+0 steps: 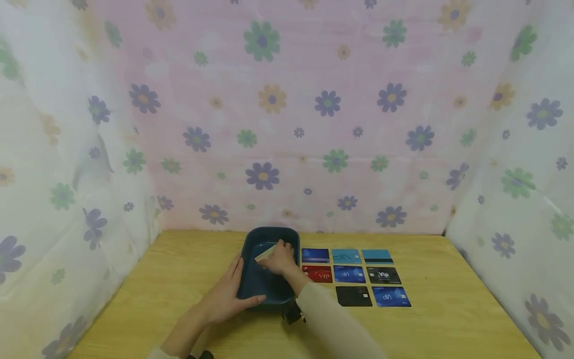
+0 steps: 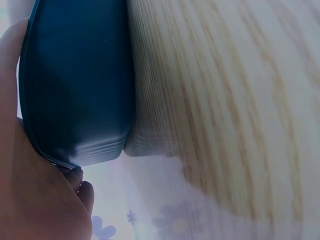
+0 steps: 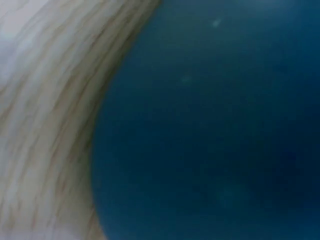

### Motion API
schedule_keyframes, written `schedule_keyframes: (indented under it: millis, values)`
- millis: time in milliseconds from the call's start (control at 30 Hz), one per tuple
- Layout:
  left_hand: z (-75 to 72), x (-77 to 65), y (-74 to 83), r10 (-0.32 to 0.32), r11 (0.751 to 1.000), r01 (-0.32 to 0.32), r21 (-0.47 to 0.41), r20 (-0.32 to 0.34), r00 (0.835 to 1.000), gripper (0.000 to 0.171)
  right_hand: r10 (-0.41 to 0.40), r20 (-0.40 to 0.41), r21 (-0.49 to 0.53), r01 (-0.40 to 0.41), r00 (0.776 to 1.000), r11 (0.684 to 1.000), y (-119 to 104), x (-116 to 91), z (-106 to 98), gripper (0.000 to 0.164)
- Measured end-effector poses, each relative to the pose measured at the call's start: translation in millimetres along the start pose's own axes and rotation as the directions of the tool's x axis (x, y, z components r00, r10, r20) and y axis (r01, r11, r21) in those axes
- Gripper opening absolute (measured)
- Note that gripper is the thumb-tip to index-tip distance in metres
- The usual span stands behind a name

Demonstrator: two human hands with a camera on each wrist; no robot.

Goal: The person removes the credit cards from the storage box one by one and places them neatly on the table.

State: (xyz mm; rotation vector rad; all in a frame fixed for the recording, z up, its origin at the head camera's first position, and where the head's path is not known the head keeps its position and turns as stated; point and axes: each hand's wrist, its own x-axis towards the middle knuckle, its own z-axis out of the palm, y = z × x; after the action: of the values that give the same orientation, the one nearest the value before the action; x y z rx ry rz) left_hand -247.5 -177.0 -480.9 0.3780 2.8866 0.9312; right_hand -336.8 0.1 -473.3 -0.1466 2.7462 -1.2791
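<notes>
A deep blue plastic tray [image 1: 269, 300] stands on the table, its long side pointing away from me. My left hand [image 1: 222, 294] holds its near left corner, fingers along the left outer wall and thumb at the near rim. The left wrist view shows this hand [image 2: 40, 185] against the tray's wall [image 2: 80, 75]. Inside the tray, my right hand [image 1: 280, 260] pinches a pale gold card [image 1: 265, 253], partly covered by the fingers. The right wrist view holds only the tray's wall [image 3: 200, 125], close and blurred, and some table; no hand shows there.
Right of the tray, several cards lie flat in rows, among them a red card [image 1: 317, 273], a black Vip card [image 1: 383, 275], a plain black card [image 1: 354, 296] and a blue card [image 1: 391, 296]. The wooden table [image 1: 448, 299] ends at flowered cloth walls [image 1: 291, 124].
</notes>
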Motion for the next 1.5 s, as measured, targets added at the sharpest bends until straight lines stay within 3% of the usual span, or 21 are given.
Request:
schedule_keyframes:
  millis: [233,433,933,1167,1400,1500]
  values:
    - [2.5,-3.2,0.4,-0.014,1.000,0.014,-0.020,0.001,1.000,0.123,0.003,-0.043,-0.018,-0.003,0.999,1.000,8.1,5.4,8.6,0.086]
    - [1.3,-0.9,1.2,-0.006,1.000,0.006,-0.022,-0.004,1.000,0.123,-0.022,-0.058,-0.091,0.017,0.998,0.996,8.6,7.9,8.0,0.064]
    - [1.2,-1.4,1.9,0.001,0.999,-0.001,-0.034,-0.003,1.000,0.122,0.010,-0.033,-0.152,-0.015,0.999,0.988,4.2,6.2,7.3,0.093]
    - [-0.7,1.3,2.8,-0.002,0.999,0.002,-0.034,-0.004,1.000,0.123,-0.027,-0.051,-0.164,0.018,0.998,0.986,6.1,10.3,7.4,0.083]
    - [-0.7,-0.1,3.2,-0.002,1.000,0.002,-0.031,-0.003,1.000,0.123,-0.030,-0.070,-0.106,0.023,0.997,0.994,9.4,13.2,11.2,0.081]
    - [-1.1,-0.2,4.6,-0.006,0.999,0.006,-0.037,0.002,1.000,0.123,-0.037,-0.090,-0.073,0.030,0.995,0.997,9.7,12.8,9.9,0.065]
